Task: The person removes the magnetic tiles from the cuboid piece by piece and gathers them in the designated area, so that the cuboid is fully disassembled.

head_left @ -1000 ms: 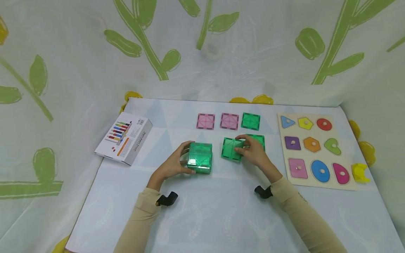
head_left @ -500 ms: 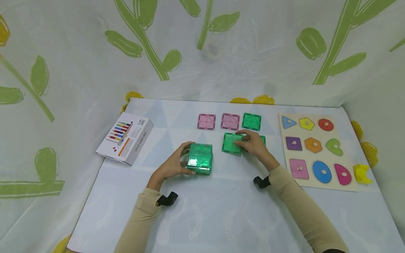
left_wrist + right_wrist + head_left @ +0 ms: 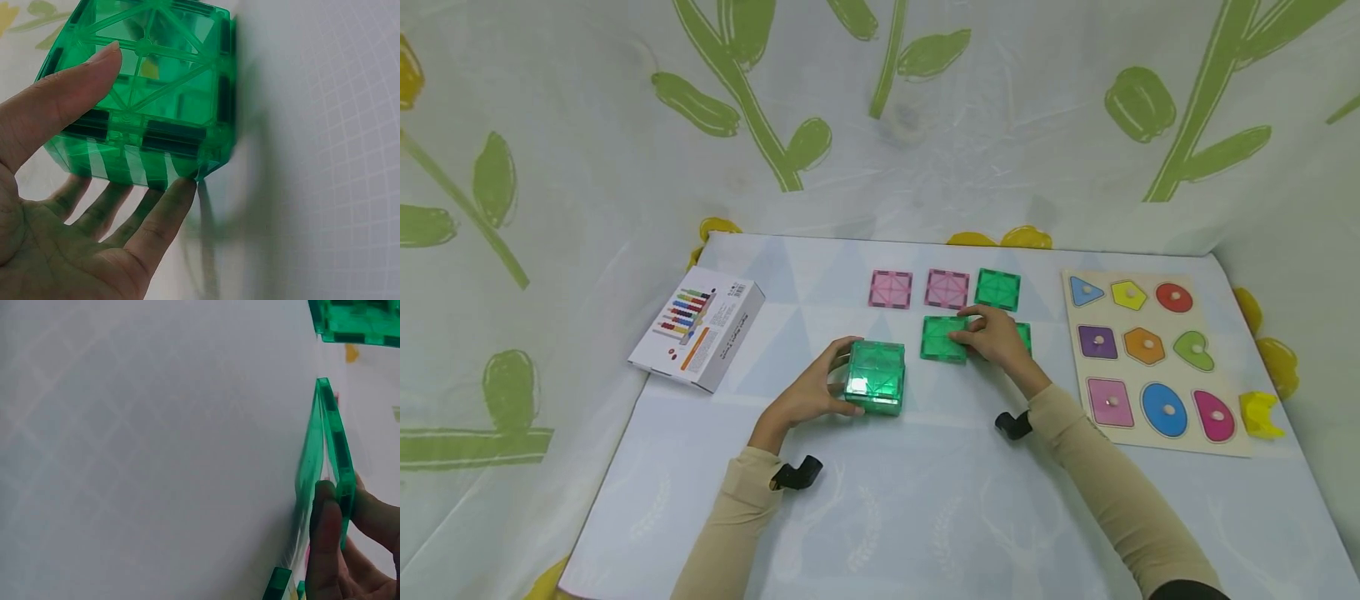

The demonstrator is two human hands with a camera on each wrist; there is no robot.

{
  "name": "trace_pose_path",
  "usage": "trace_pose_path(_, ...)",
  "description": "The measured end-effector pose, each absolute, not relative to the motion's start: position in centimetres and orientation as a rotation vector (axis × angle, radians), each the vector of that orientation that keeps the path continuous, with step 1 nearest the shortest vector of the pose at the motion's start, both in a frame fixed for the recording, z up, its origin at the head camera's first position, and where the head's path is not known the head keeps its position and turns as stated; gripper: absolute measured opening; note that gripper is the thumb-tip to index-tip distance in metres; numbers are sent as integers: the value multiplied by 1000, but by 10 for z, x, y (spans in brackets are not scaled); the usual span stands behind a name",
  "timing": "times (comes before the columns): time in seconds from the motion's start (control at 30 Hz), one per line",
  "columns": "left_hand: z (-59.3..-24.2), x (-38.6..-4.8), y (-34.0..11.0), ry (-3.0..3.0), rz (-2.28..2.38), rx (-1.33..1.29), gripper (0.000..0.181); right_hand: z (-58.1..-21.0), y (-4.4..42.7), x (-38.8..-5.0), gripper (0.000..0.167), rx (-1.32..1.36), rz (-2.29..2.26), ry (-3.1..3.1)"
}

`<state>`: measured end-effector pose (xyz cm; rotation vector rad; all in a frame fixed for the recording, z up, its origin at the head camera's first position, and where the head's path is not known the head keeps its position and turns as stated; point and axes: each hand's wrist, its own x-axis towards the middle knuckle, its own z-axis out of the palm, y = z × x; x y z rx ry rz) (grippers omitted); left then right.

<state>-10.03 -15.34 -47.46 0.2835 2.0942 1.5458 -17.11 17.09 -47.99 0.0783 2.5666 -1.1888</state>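
My left hand grips the left side of a green translucent block of tiles, thumb and fingers on opposite sides of it, as the left wrist view also shows. My right hand pinches a green square tile at its right edge; in the right wrist view the tile is tilted, one edge near the table surface. Another green tile lies partly hidden behind the right hand. Behind them stand in a row two pink tiles and a green tile.
A white printed box lies at the left edge of the table. On the right is a wooden shape board with coloured knobbed pieces, and a yellow piece beside it. A patterned curtain hangs behind.
The right hand has moved the pinched green tile away from me and slightly left, turning it straighter. More of the surface between it and the right-hand green tile shows. The left hand keeps its hold.
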Motion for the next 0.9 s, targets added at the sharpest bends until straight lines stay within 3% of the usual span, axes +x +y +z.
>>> trace_pose_path(0.9,-475,-99,-153,2110,1537,281,111,-464,163,-175,49,-22,-842,2691)
